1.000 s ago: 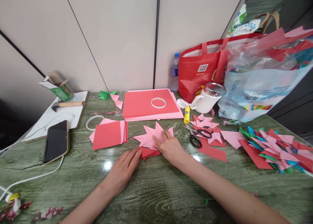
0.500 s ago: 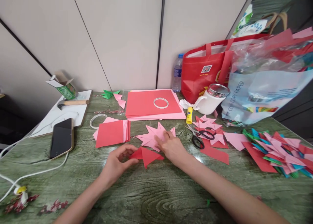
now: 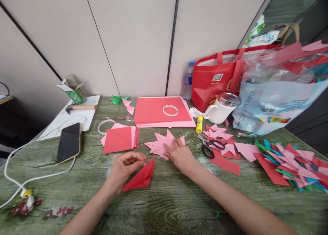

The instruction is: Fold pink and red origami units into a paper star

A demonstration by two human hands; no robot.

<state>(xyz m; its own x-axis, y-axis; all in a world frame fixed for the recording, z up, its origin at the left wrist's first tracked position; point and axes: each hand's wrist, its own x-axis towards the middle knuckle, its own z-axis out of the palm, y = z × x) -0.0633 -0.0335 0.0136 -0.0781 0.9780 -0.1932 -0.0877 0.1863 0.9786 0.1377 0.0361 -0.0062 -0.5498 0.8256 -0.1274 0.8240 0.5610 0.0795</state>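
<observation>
My left hand has its thumb and fingers pinched together at the upper edge of a folded red paper, which stands tilted over the table. My right hand reaches to a spread of pointed, folded pink papers. Its fingers are curled and closed on the pink paper, though the fingertips are partly hidden. To the left lies a stack of red and pink paper squares. Black-handled scissors lie to the right, partly over more folded pink pieces.
Behind lie large red and pink sheets with a tape roll on top. A glue stick, white mug, water bottle and red bag stand right. A phone and hammer lie left.
The red folded paper has swung round and tipped, its wide end now down and toward me. My right hand stays on the pink papers. The view has shifted slightly.
</observation>
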